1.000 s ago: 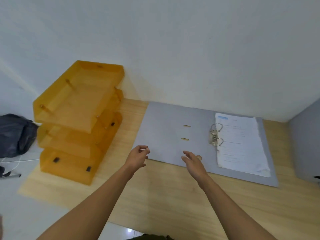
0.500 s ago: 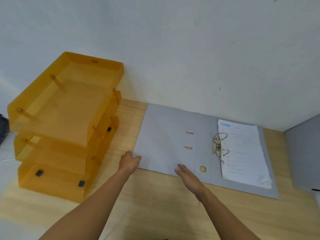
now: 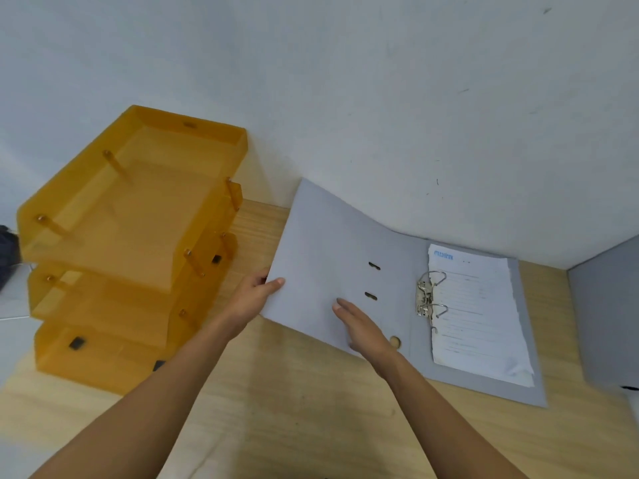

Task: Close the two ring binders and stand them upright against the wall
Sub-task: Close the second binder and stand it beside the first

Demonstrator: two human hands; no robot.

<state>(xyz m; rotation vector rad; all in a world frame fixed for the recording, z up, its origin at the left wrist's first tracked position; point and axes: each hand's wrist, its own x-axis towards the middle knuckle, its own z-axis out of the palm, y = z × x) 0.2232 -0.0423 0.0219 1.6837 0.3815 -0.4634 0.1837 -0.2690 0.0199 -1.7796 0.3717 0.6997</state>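
Here left hand [image 3: 254, 293] pinches binder cover's [image 3: 325, 257] raised left edge; right hand [image 3: 363, 330] flat.

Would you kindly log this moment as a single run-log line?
step: closing binder | left hand: gripping raised cover edge | right hand: flat on cover | rings: closed | papers: flat

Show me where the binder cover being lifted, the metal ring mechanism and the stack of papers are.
binder cover [image 3: 325, 247], head view, on the bare grey inner face.
metal ring mechanism [image 3: 426, 299], head view, on the metal base between the two rings.
stack of papers [image 3: 477, 316], head view, on the middle of the top sheet.
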